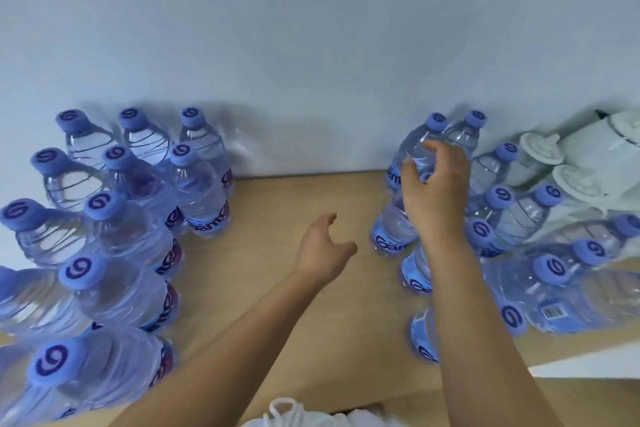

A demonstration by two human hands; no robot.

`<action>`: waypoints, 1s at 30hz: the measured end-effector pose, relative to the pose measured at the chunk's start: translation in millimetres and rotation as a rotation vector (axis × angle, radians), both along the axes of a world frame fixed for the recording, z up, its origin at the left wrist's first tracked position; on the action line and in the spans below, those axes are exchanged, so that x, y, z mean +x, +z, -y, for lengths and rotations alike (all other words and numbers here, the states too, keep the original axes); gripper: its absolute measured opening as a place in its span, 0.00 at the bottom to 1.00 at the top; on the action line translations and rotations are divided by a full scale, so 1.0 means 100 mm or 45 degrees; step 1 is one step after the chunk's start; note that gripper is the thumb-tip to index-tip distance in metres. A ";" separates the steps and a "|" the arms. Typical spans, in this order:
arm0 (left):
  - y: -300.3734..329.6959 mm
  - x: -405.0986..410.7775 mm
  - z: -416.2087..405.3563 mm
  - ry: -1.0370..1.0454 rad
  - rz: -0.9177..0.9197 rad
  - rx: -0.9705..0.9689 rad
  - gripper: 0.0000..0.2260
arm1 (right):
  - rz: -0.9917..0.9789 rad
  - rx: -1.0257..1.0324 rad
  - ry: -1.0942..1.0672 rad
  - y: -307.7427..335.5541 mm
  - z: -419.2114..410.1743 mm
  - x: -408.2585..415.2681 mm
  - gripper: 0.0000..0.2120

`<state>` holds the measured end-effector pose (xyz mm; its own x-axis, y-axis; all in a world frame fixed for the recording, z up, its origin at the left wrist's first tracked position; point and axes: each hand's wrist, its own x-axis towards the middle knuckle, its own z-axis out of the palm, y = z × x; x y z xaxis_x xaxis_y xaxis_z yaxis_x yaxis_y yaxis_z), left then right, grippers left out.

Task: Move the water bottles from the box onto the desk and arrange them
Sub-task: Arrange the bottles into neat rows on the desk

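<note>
Clear water bottles with blue caps and blue labels stand in two clusters on the wooden desk [294, 198]. The left cluster [199, 191] holds several bottles, as does the right cluster [502, 208]. My right hand [436, 198] reaches over the inner edge of the right cluster. Its fingers curl round the top of a water bottle [391, 232], whose cap shows between thumb and fingers. My left hand [323, 246] hovers over the bare middle of the desk, fingers relaxed and spread, holding nothing. The box is not plainly in view.
A pale wall runs along the back of the desk. A white kettle [602, 149] and white lidded cups [540, 149] stand at the back right behind the bottles. The desk's front edge [588, 354] shows at lower right. White fabric with a cord [284, 409] lies at the bottom.
</note>
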<state>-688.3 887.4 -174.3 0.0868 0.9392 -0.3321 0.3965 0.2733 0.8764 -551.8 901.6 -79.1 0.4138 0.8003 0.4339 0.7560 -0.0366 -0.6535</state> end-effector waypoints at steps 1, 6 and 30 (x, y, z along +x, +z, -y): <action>0.02 0.11 0.00 -0.072 -0.019 0.012 0.30 | 0.054 -0.161 -0.005 -0.04 -0.02 0.09 0.18; 0.02 0.33 0.01 -0.186 -0.054 0.000 0.31 | -0.164 -0.446 -0.019 -0.20 -0.03 0.12 0.21; -0.21 -0.65 0.61 0.266 0.159 0.136 0.26 | -0.550 -0.565 0.511 0.07 0.09 -0.69 0.30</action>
<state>-753.6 826.0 -194.9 -0.0787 0.9702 -0.2290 0.2280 0.2411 0.9433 -620.5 892.3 -72.4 0.1130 0.9884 -0.1011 0.4455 -0.1414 -0.8841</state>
